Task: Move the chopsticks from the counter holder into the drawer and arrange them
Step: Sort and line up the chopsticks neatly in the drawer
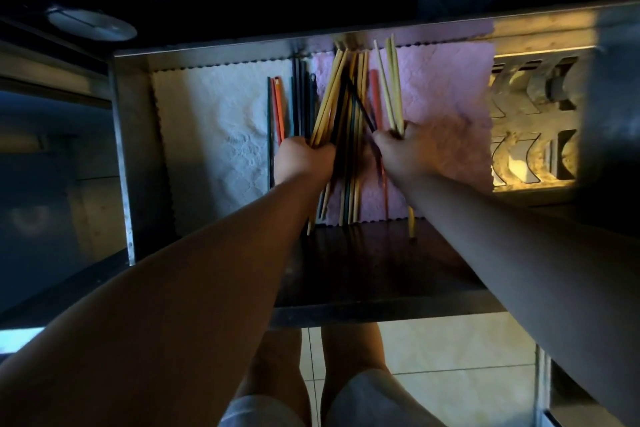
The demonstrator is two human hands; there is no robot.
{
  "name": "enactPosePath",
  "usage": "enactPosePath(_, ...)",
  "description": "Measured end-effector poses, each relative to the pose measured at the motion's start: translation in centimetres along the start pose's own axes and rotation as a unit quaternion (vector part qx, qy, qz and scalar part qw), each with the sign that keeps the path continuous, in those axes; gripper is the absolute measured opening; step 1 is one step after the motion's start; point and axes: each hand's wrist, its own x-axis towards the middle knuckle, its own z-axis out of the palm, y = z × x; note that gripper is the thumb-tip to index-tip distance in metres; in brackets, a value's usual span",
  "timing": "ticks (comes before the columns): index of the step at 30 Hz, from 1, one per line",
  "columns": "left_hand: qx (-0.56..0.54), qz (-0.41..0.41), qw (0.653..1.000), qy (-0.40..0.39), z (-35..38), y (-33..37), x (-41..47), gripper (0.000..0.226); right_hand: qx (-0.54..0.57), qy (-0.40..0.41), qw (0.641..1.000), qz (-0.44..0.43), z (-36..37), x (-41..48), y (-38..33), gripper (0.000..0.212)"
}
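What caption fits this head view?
Both hands sort chopsticks in an open drawer: left hand grips a yellow bundle, right hand grips pale ones.

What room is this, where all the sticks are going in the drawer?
Most likely a home kitchen. An open metal drawer is lined with cloths and holds many chopsticks, which the left hand and right hand are sorting. A tiled floor shows below.

A white cloth (pixel 214 135) and a pink cloth (pixel 446 107) lie side by side above pale floor tiles (pixel 460 354).
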Motion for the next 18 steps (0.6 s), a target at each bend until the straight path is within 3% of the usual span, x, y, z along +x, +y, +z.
enactPosePath(9, -0.059, -0.019, 0.997, -0.056, -2.0, -1.2, -0.2, 0.017, -0.048, -0.024, 0.998, 0.018, 1.8, -0.8, -1.3, 0.027)
enactPosePath(18, -0.130, -0.034, 0.990, -0.053, -3.7, -2.4, 0.1, 0.021, -0.100, -0.002, 0.995, 0.017, 3.5, -2.2, -2.3, 0.019)
